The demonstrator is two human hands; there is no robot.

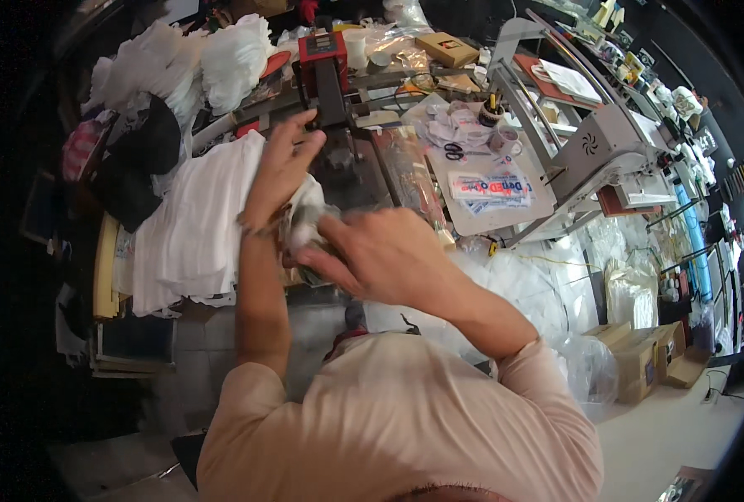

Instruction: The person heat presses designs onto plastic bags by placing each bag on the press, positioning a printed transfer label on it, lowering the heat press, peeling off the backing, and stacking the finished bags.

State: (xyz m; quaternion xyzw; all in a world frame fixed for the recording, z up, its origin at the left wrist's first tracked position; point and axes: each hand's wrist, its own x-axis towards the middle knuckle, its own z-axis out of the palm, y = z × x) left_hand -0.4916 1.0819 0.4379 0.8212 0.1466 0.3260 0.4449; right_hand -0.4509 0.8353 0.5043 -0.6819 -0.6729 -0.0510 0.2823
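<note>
My left hand [281, 163] is held out with its fingers apart, between a stack of folded white cloths [196, 230] and a black press with a red control box [322, 48]. Nothing shows in that hand. Close to my left wrist, my right hand [384, 251] closes thumb and fingers round a crumpled white-and-dark bundle [307, 219]. Motion smears the bundle, so its kind is unclear; it looks soft, like cloth. Beyond both hands lies the dark bed of the press [351, 171].
Right of the press, a pale board [493, 219] bears scissors [454, 151], a mug [506, 142] and printed sheets [490, 188]. A large white-framed machine [598, 146] stands further right. Cardboard boxes [639, 364] sit on the floor. White cloth piles [150, 71] rise at the far left.
</note>
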